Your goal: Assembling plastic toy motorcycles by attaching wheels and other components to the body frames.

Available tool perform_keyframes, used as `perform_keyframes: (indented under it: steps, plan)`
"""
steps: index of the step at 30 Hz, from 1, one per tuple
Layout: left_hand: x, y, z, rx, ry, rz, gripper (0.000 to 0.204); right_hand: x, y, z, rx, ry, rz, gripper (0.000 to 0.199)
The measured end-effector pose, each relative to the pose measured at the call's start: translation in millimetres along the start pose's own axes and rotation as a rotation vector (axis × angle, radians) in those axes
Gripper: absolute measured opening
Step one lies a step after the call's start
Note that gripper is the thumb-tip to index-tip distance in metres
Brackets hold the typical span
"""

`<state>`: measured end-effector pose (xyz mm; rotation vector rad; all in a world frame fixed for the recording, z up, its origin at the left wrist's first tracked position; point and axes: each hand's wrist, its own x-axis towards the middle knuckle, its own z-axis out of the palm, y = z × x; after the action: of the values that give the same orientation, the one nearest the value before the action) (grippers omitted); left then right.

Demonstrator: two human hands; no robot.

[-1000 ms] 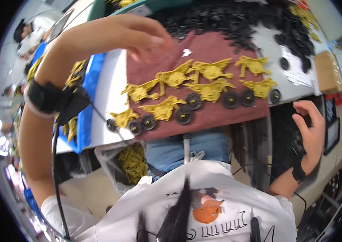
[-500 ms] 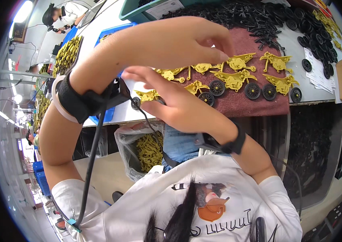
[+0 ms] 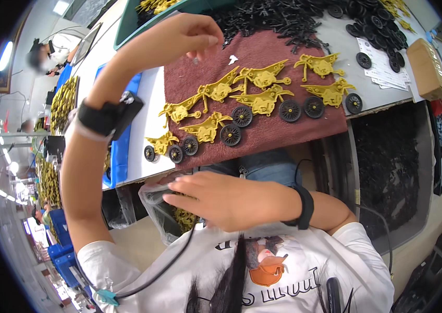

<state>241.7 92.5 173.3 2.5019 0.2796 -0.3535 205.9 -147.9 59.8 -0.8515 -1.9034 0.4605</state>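
My left hand hangs above the far left part of a dark red cloth, its fingers loosely bent and apart, with nothing visible between them. A black box-shaped device is strapped to that wrist. My right hand is palm down over my lap, fingers stretched out and holding nothing. On the cloth and the table at its left stand yellow toy motorcycle bodies in two rows. Black spoked wheels are beside the near-row bodies; the far-row ones show none. A small white piece lies beyond them.
Small black parts are heaped behind the cloth, with loose black wheels and papers to their right. A brown box stands at the right edge. A green bin and blue tray are left.
My right hand has moved away from my left wrist and down over my lap. My left hand has shifted left and up. The view has turned, showing more of the cloth.
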Motion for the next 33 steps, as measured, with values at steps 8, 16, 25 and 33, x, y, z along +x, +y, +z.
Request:
perform_keyframes:
  steps: [8, 16, 25, 33]
  plan:
    - [64.3, -57.9, 42.8, 0.482, 0.284, -0.122, 0.02, -67.5, -34.2, -154.2, -0.11, -0.145, 0.469, 0.055]
    - [70.4, -70.8, 69.6, 0.334, 0.45, 0.007, 0.017, -110.5, -62.7, -273.7, -0.44, 0.599, 0.954, 0.029]
    - [16.0, -31.1, 46.8, 0.303, 0.594, 0.016, 0.017, -46.8, 131.2, -269.2, -0.698, 0.03, 0.935, 0.023]
    - [-134.8, 0.2, 78.5, -0.366, 0.516, -0.144, 0.018, -25.5, 131.9, -262.0, -0.828, -0.052, 0.978, 0.021]
